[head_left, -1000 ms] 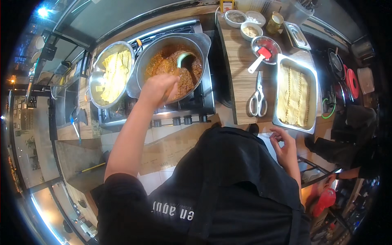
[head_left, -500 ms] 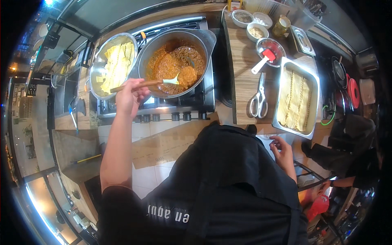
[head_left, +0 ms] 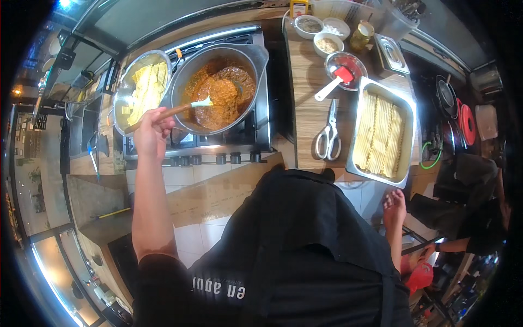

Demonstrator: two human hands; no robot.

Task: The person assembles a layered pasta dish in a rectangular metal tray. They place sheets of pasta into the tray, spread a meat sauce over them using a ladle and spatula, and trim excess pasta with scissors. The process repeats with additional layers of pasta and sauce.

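My left hand [head_left: 151,131] is closed round the wooden handle of a spoon [head_left: 182,108] with a pale silicone neck. Its head is sunk in or covered by the reddish-brown meat sauce [head_left: 218,90], inside a large grey pot [head_left: 177,90] on the stove. Left of the pot, pasta sheets [head_left: 148,84] lie in a metal bowl [head_left: 122,98]. Down by the near right corner of a deep metal pan [head_left: 354,158] hangs my right hand [head_left: 395,204], fingers loosely bent and holding nothing. Flat ridged pasta sheets [head_left: 381,133] line that pan.
White-handled scissors [head_left: 328,139] lie left of the pan. Behind them stands a metal bowl [head_left: 359,60] with a red-headed brush [head_left: 342,75] across it. Small bowls [head_left: 327,44], a jar [head_left: 362,36] and a lidded metal container [head_left: 392,53] stand farther back. Another person's arm [head_left: 452,245] shows at right.
The spoon's head, heaped with sauce before, has dropped into the sauce in the pot. My right hand has moved right, toward the pan's near corner. The view has shifted slightly.
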